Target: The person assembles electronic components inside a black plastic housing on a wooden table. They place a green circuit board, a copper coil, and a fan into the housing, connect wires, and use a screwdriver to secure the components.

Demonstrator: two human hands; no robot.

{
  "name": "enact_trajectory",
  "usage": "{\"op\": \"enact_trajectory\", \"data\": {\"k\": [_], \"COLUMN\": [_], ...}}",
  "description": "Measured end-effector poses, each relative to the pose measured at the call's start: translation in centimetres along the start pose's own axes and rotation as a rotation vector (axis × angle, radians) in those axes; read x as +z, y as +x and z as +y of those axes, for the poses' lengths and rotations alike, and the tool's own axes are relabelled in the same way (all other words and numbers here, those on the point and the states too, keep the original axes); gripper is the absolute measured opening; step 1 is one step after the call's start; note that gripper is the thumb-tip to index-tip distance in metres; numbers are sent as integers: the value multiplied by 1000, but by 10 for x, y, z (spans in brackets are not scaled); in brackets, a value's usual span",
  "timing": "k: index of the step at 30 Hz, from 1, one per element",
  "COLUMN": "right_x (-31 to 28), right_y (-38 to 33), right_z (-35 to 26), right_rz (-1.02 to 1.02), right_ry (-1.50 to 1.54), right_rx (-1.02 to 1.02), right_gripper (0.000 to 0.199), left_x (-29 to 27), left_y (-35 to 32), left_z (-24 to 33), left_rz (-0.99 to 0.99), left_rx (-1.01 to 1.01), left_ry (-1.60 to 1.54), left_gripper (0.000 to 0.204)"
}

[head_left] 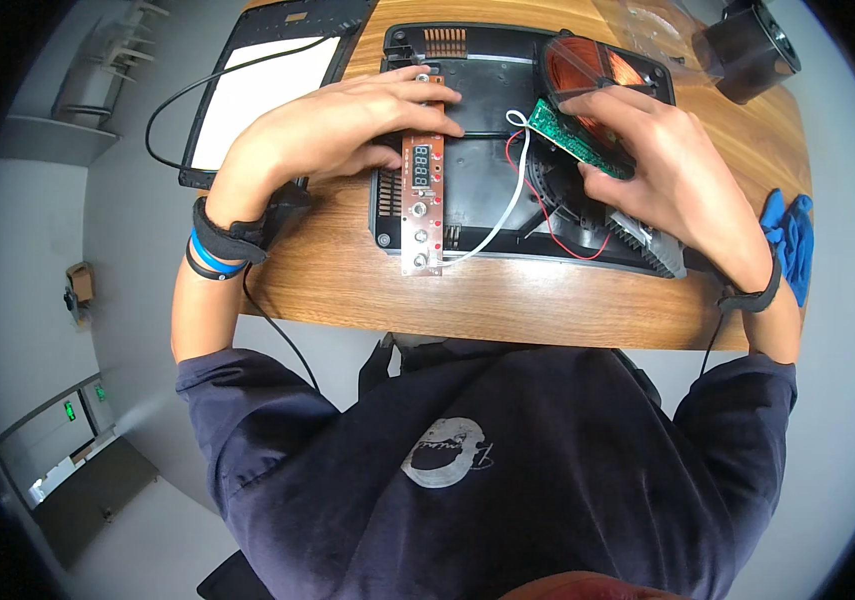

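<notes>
My left hand [372, 112] is closed around the upper part of a narrow brown display board [421, 195], its fingers lying across the board and the thumb at its left edge. The board carries a dark digit display and several small buttons, and its lower end reaches past the housing's near edge. In my right hand [662, 150] is a green circuit board [575, 140], tilted and pinched between thumb and fingers. Beneath both lies an open black induction cooker housing [482, 85] with a copper coil [582, 65]. A white cable [519, 195] runs between the two boards.
At the left a black-framed panel with a pale surface [267, 85] lies under a black cord [217, 75]. A black cylindrical container [745, 50] stands at the far right, near clear plastic [657, 25]. Blue gloves [789, 240] lie at the table's right edge. A grey heat sink [652, 245] sits in the housing.
</notes>
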State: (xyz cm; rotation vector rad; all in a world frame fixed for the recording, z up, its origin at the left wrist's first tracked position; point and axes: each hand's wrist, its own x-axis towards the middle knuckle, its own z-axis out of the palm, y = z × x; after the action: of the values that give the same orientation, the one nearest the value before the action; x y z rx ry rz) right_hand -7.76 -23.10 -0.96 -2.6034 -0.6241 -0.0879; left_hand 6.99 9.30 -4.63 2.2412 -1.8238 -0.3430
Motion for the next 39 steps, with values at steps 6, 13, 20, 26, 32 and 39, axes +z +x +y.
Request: {"op": "enact_trajectory", "data": {"k": [6, 13, 20, 26, 32, 39], "right_x": [1, -3, -5, 1, 0, -1], "right_y": [-1, -1, 0, -2, -2, 1], "right_z": [0, -1, -3, 4, 1, 0], "right_rz": [29, 14, 14, 33, 30, 8], "right_ry": [-18, -66, -98, -65, -72, -42], "right_rx": [13, 4, -7, 10, 13, -10], "right_gripper": [53, 50, 51, 57, 56, 55], "left_x": [-11, -29, -63, -91, -102, -121], "left_y": [7, -2, -29, -42, -29, -57], "left_z": [3, 8, 6, 4, 51, 45], "left_rz": [81, 65, 2, 137, 341, 375], "left_rx": [-30, -96, -241, -335, -583, -597], "left_ry": [125, 156, 147, 342, 692, 606], "left_gripper": [47, 46, 45, 41, 23, 31]}}
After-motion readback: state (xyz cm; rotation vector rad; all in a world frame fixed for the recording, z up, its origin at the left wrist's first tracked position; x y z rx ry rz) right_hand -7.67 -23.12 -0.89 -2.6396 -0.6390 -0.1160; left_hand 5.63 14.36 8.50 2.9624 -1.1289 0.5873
